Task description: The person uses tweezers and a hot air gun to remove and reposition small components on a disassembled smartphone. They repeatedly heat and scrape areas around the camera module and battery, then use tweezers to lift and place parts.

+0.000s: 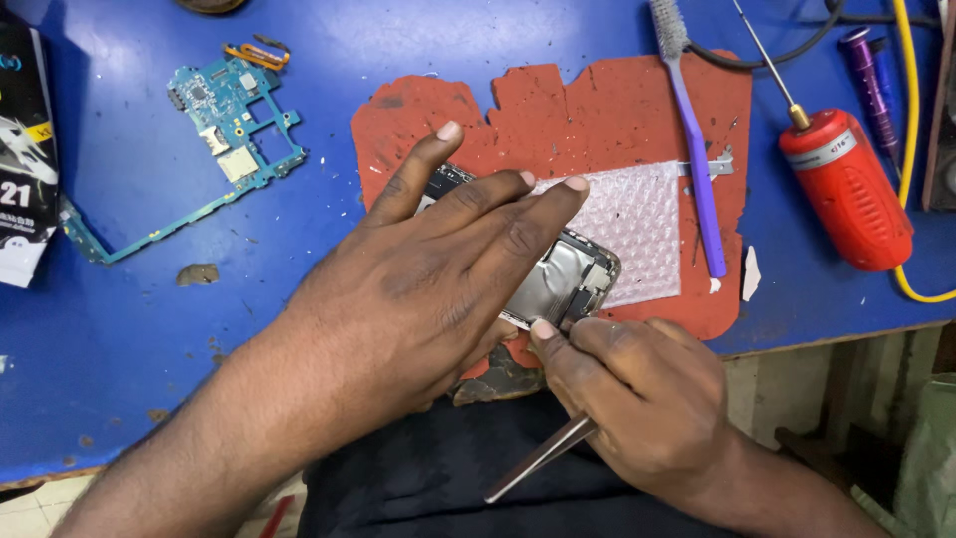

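Blue counter (119,329), red mat (607,110). Our left hand (438,269) flat, pinning opened phone (563,279); right hand (637,389) gripping tweezers (543,456) at edge. Risk: tip slips, gouges internals.

The phone (558,279) lies face down on the red mat (617,110), its back cover off, bare silver metal and dark parts showing inside the frame. It sits slantwise, one corner toward the far left, the other toward the near right, and its right end rests on a sheet of bubble wrap (637,224). Most of its body is hidden under the left hand (438,289). The tweezers (543,456) are slim bright steel, held in the right hand (637,399), their tips meeting the phone's near edge, handle end pointing back toward the lap.
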